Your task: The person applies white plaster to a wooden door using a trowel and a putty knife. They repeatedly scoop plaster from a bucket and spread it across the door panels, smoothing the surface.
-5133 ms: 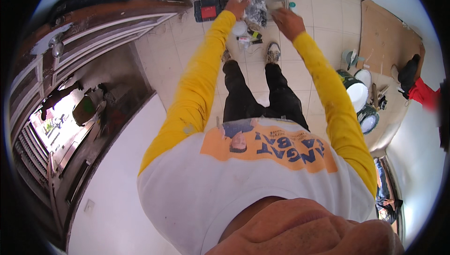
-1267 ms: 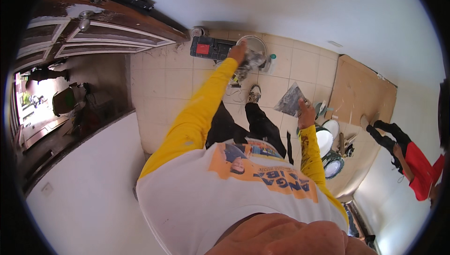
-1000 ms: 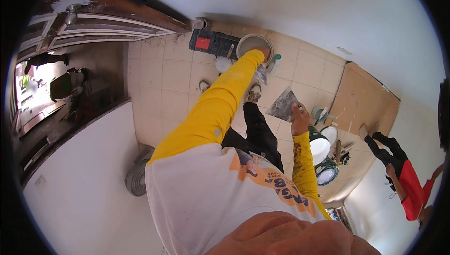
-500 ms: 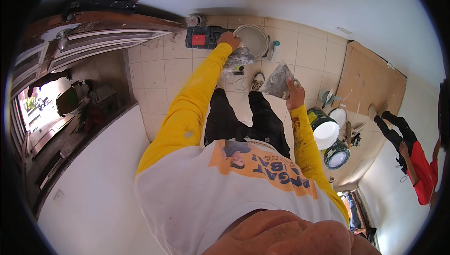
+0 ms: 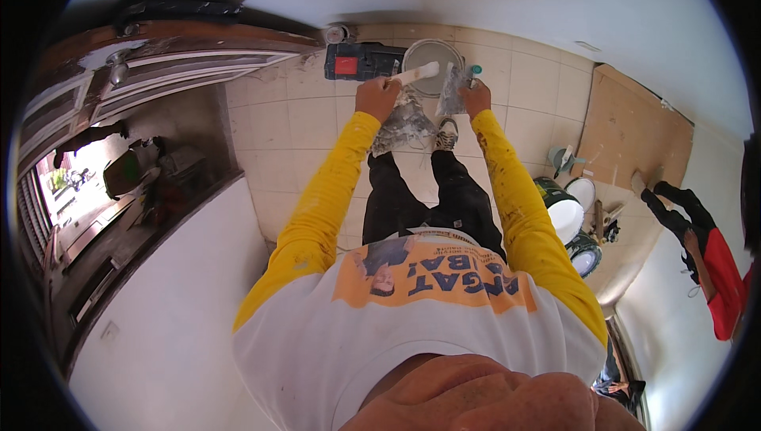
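Observation:
My left hand (image 5: 378,98) is closed on a pale, paddle-shaped stick (image 5: 420,72), whose end reaches over the round bucket (image 5: 411,57). Below that hand hangs a broad grey plate (image 5: 406,123) smeared with putty; how it is gripped is hidden. My right hand (image 5: 476,96) is closed round a putty knife (image 5: 452,91) with a wide grey blade, seen nearly edge-on beside the bucket's right side. Just above the right hand shows the green cap of a bottle (image 5: 476,71), its body mostly covered.
A dark toolbox (image 5: 369,66) with a red patch stands left of the bucket. Paint pails (image 5: 567,217) and a grey pot (image 5: 561,158) are on the tiles to my right. Further right are a cardboard sheet (image 5: 634,122) and a person in red (image 5: 721,280). A door stands left.
My right hand has swung up and inward with the putty knife to the bucket. My left hand has drawn slightly back toward me, and the pale stick now shows in it.

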Demonstrator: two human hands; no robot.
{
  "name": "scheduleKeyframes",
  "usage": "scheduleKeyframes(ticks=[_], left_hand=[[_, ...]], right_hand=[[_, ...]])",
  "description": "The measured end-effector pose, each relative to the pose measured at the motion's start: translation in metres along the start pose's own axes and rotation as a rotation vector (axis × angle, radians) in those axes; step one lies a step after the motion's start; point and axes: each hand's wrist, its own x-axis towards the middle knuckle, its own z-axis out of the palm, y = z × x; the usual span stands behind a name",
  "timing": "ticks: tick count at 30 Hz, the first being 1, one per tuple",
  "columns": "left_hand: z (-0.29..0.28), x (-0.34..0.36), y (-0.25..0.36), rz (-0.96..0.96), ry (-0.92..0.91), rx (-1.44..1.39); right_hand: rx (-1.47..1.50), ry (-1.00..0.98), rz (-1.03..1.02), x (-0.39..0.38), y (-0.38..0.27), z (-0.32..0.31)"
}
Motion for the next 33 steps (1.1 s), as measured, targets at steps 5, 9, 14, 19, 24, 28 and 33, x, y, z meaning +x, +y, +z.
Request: scheduleKeyframes(ticks=[5, 9, 14, 19, 24, 28, 33], left_hand=[[-0.008, -0.022, 0.030, 0.066, -0.005, -0.028], [0.011, -0.009, 0.043, 0.128, -0.052, 0.115], [0.048, 0.034, 0.032, -0.013, -0.165, 0.247], [0.037, 0.059, -0.003, -0.265, -0.402, 0.274], [0.034, 0.023, -0.064, -0.554, -0.496, -0.943], [0.017, -0.008, -0.023, -0.543, -0.561, -1.559], [-0.079, -0.070, 0.091, -0.424, -0.492, -1.650]], right_hand=[[-0.219, 0.019, -0.082, -0.013, -0.045, 0.024], [0.302, -0.172, 0.120, 0.014, 0.006, 0.028], [0.969, -0.418, 0.604, 0.023, 0.012, -0.009], [0.763, -0.378, 0.512, 0.017, 0.007, -0.042], [0.400, -0.498, -0.033, -0.021, -0.052, -0.088], [0.023, -0.308, -0.713, -0.108, -0.146, -0.118], [-0.405, -0.039, -1.560, -0.163, -0.221, -0.140]])
